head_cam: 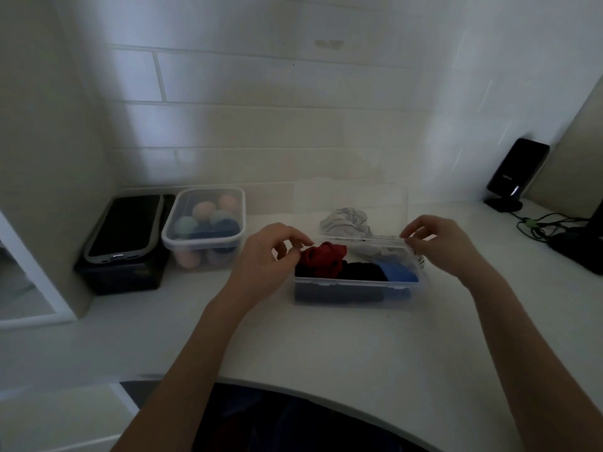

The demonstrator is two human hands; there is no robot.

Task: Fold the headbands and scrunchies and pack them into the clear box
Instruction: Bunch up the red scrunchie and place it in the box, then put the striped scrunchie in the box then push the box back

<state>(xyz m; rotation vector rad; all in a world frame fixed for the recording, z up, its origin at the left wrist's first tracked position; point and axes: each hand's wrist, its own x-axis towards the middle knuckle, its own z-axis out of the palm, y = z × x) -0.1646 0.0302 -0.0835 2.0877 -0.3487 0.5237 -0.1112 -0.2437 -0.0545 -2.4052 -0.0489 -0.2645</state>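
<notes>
The clear box (352, 283) sits mid-table, holding a red scrunchie (321, 254), a black folded band (362, 272) and a blue band (399, 272). Pale grey fabric (385, 252) lies in its back right part. The clear lid (352, 203) stands up along the back edge. A grey scrunchie (344, 220) shows through it on the table behind. My left hand (270, 252) curls at the box's left end, fingertips beside the red scrunchie. My right hand (437, 246) pinches the lid's right corner.
A lidded tub (204, 226) of pastel balls stands to the left, beside a phone (125, 225) lying on a black box. At the far right are a black device on a stand (515, 171) and cables (541, 226). The table's curved front edge (326, 391) is close to me.
</notes>
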